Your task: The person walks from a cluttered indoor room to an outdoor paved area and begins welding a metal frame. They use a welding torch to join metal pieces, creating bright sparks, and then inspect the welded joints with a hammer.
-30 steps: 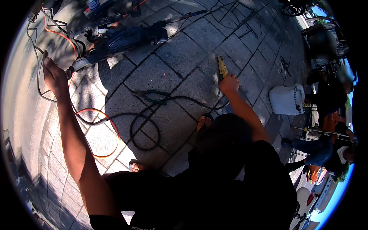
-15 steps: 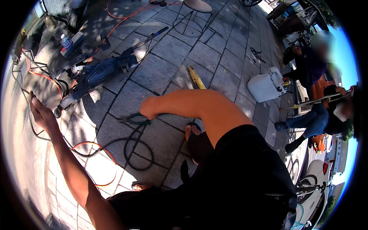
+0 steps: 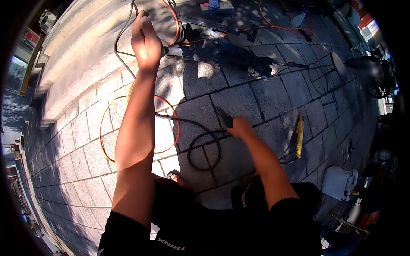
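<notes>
My left hand [image 3: 146,45] is raised with fingers curled and thumb pressed to them, beside a dark cable [image 3: 117,45]. What lies in its grip, if anything, is hidden. Down over the paving, my right hand [image 3: 240,127] is closed around a dark clamp [image 3: 224,115] whose jaws point away from me. A black cable [image 3: 220,151] lies in a loop on the stones and runs up to that hand. Beyond, a dark blue power tool [image 3: 232,57] rests on its side, one end close to my left wrist.
An orange hose [image 3: 101,136] loops beneath my left forearm. To the right lie a yellow-handled tool [image 3: 300,138] and a white jerrycan [image 3: 337,183]. A round stool [image 3: 338,66] stands farther off. Pale steps [image 3: 77,55] rise at the left.
My view has turned left, so the scene sits rotated. The right hand stays at the clamp, which now points farther away from me. The left hand remains raised and curled.
</notes>
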### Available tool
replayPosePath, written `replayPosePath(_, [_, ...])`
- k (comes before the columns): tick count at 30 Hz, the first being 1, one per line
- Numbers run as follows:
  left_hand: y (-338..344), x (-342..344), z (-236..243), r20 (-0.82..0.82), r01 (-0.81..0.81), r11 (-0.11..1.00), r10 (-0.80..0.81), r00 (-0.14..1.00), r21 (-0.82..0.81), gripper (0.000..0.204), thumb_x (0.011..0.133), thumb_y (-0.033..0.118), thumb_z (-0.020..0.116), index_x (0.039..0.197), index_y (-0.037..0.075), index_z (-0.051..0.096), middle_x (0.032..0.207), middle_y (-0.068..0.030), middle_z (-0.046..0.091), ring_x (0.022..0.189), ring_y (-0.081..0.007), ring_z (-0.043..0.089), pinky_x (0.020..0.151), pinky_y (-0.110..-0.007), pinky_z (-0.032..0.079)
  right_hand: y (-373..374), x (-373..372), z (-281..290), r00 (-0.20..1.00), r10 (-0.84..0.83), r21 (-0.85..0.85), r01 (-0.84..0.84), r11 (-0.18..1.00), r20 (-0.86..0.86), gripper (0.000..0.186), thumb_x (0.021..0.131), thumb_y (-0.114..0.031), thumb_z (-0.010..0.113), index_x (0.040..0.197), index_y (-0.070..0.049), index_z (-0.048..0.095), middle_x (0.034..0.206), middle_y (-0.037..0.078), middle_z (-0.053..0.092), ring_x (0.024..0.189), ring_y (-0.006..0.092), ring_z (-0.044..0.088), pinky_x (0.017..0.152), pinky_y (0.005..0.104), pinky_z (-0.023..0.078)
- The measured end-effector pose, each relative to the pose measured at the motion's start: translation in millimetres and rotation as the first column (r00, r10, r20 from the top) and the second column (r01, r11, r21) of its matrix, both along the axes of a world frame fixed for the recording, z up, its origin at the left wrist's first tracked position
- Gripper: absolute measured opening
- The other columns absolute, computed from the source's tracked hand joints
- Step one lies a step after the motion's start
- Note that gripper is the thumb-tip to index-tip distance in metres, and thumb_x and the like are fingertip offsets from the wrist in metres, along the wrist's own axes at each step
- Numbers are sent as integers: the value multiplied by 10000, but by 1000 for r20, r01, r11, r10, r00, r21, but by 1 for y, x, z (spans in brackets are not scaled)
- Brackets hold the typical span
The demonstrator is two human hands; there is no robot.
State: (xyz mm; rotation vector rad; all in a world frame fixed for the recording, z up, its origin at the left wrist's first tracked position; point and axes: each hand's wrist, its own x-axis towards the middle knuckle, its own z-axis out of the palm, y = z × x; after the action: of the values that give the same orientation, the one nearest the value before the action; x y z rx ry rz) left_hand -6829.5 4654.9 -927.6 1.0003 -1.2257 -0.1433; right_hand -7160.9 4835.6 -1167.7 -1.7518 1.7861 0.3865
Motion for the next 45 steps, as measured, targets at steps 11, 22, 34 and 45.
replayPosePath(11, [9, 27, -123, 164, 7, 528, -277, 947, 849, 591, 1014, 351, 635, 1439, -57, 595, 1372, -302, 671, 1332, -403, 633, 1131, -434, 473, 0, -8, -53, 942, -268, 15, 271, 963, 201, 542, 903, -415, 712, 1140, 72, 719, 1058, 268, 743, 1024, 445, 718, 913, 517, 563])
replayPosePath(22, [41, 43, -271, 135, -7, 199, -641, 756, 980, 445, 939, 344, 661, 1120, -56, 735, 1109, -286, 751, 1058, -422, 732, 901, -446, 572, -71, 13, 66, 993, -61, 25, 59, 998, 106, 516, 1006, -400, 654, 1349, -15, 660, 1132, 226, 739, 1000, 366, 726, 868, 477, 567])
replayPosePath(34, [39, -15, -251, 132, -31, 160, -676, 724, 987, 399, 944, 262, 601, 1241, 29, 730, 1272, -254, 723, 1254, -397, 677, 1041, -449, 541, -105, 23, 86, 884, 351, 149, -319, 936, -308, 539, 983, -559, 613, 1199, -98, 791, 1082, 164, 781, 1037, 377, 736, 949, 486, 571])
replayPosePath(45, [41, -32, -248, 0, 68, 67, -709, 706, 995, 506, 998, 357, 613, 1310, -34, 690, 1299, -296, 702, 1273, -415, 663, 1067, -471, 526, -104, 7, 89, 897, 349, 219, -296, 930, -269, 465, 966, -511, 671, 1157, -107, 802, 1046, 162, 774, 994, 375, 738, 900, 508, 576])
